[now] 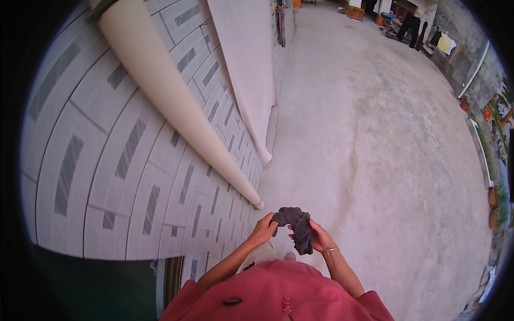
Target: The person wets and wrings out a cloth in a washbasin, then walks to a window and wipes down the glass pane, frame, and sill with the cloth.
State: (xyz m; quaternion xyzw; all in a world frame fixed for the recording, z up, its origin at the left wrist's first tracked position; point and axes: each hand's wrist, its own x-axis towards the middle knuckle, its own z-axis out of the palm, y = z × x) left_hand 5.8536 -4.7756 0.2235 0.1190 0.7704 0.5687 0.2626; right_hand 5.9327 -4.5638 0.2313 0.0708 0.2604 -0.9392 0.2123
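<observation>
A dark grey-brown cloth [298,225], crumpled and twisted, hangs between my two hands in front of my red shirt. My left hand [264,229] pinches its left end between thumb and fingers. On the other side, my right hand [319,236], with a metal bangle at the wrist, grips the thicker part that droops downward. Some of the right fingers show behind the cloth; the rest of them are hidden. Below the cloth, part of a shoe [290,256] shows on the concrete ground.
A tiled wall [160,160] with a pale pipe [180,100] runs along the left, beside a hanging whitish sheet [249,80]. Concrete ground [381,140] stretches ahead. Clothes [443,42] hang at the far right, and potted plants [494,196] line the right edge.
</observation>
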